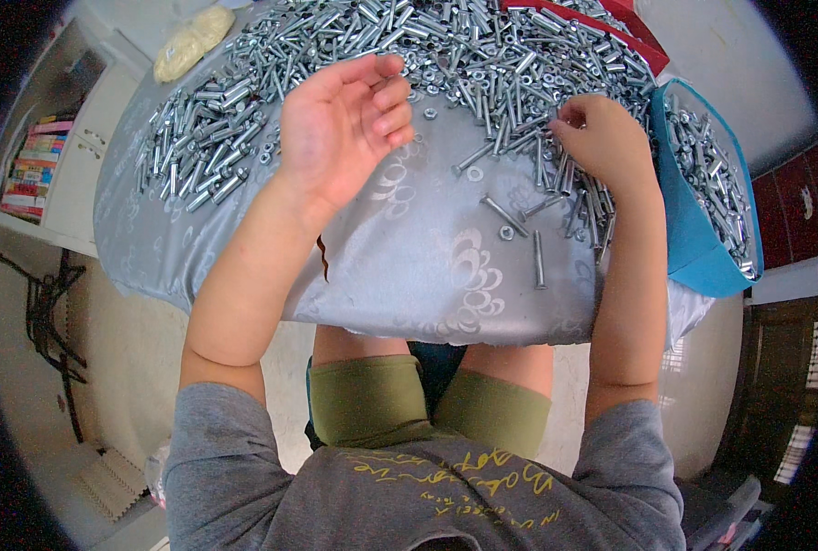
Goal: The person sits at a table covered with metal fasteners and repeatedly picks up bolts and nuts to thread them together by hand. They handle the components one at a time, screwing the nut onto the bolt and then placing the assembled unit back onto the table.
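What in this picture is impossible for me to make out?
All in the head view:
- What, if anything, the right hand pinches: hidden by the hand itself.
- Far side of the bolt pile: cut off by the top edge.
- Inside bottom of the blue bin: covered by bolts.
- Book titles: too small.

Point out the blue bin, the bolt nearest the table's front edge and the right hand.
Blue bin [699,255]: head view, outer wall.
Bolt [538,258]: head view, middle of shank.
Right hand [609,140]: head view, middle of hand.
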`<state>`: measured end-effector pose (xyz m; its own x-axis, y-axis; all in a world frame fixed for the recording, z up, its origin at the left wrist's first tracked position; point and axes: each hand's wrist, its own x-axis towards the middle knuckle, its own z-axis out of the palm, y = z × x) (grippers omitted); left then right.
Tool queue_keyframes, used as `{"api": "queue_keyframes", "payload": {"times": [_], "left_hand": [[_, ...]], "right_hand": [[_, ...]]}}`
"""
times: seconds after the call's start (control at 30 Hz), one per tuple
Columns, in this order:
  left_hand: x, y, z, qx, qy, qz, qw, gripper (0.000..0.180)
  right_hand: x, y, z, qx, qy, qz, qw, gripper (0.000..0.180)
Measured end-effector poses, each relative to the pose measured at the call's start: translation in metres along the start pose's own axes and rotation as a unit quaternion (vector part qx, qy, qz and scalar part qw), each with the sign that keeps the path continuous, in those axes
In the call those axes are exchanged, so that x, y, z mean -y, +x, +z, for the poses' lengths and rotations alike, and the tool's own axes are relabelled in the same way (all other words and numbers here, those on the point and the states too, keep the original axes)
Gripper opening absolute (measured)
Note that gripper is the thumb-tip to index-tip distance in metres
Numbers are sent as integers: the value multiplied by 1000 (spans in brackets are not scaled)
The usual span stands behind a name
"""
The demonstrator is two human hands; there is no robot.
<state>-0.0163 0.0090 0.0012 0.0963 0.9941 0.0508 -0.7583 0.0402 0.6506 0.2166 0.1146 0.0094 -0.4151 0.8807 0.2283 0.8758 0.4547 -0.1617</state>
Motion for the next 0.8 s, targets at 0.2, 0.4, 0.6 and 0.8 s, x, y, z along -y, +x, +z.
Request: {"api": "queue_keyframes", "payload": {"times": [0.2, 0.4, 0.6, 0.8], "left_hand": [[0, 0, 2, 12, 1, 0, 1000, 22], [1, -1, 4, -6, 9, 2, 1000, 21], [2, -1, 2, -34, 122, -14, 992, 22], [20, -2, 10, -54, 333, -34, 941, 31]], "right_hand": [[-1, 3, 4, -83, 60, -10, 995, 24], [0, 2, 5, -76, 48, -12, 996, 25], [3, 5, 9, -119, 167, -37, 978, 24], [53, -13, 18, 0, 469, -168, 867, 17]]}}
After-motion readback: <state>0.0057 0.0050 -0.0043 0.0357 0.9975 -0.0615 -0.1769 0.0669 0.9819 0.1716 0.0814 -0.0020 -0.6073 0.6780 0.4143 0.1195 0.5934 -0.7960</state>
